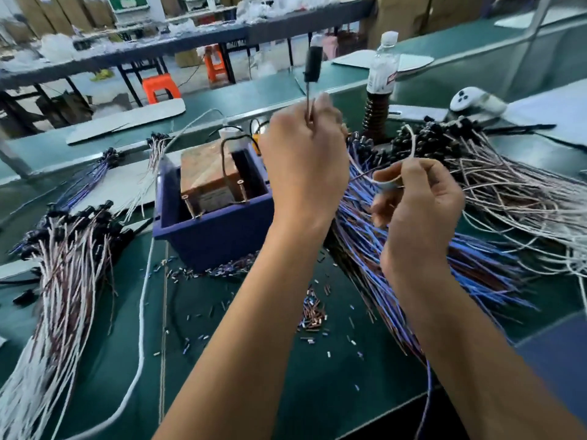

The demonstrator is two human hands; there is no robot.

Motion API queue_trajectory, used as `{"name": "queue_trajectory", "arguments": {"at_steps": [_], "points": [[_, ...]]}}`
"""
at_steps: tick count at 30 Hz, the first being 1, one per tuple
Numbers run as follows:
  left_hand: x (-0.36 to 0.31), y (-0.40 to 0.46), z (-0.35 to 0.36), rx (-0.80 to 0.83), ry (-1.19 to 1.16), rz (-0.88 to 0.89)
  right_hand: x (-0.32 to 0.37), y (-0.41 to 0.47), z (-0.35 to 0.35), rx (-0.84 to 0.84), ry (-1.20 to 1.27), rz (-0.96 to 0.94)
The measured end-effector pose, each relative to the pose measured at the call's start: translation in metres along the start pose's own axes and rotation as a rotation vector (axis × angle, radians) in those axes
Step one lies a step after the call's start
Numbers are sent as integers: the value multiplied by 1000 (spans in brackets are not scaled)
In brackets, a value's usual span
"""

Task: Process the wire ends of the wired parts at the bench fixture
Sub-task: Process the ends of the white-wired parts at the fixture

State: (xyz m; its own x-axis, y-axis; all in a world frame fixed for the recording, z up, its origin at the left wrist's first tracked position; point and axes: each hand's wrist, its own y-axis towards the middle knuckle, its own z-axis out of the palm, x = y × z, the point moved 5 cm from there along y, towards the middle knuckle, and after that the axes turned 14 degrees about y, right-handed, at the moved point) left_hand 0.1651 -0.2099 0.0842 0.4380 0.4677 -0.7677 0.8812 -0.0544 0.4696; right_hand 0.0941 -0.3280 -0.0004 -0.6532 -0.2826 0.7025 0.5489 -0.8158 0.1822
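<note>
While the left hand (305, 160) grips one wired part's black end above the blue fixture box (212, 230), the right hand (419, 204) pinches its pale wire (413, 144); unprocessed bundles (444, 242) lie right; likely next, guiding the wire end into the fixture.

The left hand (303, 160) shows only its back, so its fingertips and what they pinch on the thin stem below the black part (313, 67) are hidden. The right hand (419, 201) is blurred about the curled fingers, and the white wire (413, 144) smears where it meets them. The bundle of white and brown wires (60, 281) runs off the lower left edge. The far shelves (165, 42) are too blurred to read.
</note>
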Motion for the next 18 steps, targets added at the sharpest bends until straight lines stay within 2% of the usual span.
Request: {"name": "queue_trajectory", "arguments": {"at_steps": [3,6,8,9,10,12,14,16,18], "points": [[-31,10,46,142,82,50,38,40,-45,-194,-19,-78],[-55,9,95,245,40,36,72,74,-97,-422,-52,-132],[-71,1,131,360,-15,12,98,92,-131,-546,-200,-238],[-79,-4,148,415,-11,13,114,97,-143,-567,-375,-333],[-85,-10,164,469,-15,-2,128,101,-146,-514,-618,-448],[-98,-21,191,581,-106,-84,138,101,-131,-211,-1102,-669],[-112,-28,212,663,-277,-188,129,103,-115,92,-1329,-649],[-120,-30,224,688,-465,-302,124,104,-110,253,-1260,-538],[-127,-29,230,695,-638,-423,130,106,-113,302,-1023,-423]]}}
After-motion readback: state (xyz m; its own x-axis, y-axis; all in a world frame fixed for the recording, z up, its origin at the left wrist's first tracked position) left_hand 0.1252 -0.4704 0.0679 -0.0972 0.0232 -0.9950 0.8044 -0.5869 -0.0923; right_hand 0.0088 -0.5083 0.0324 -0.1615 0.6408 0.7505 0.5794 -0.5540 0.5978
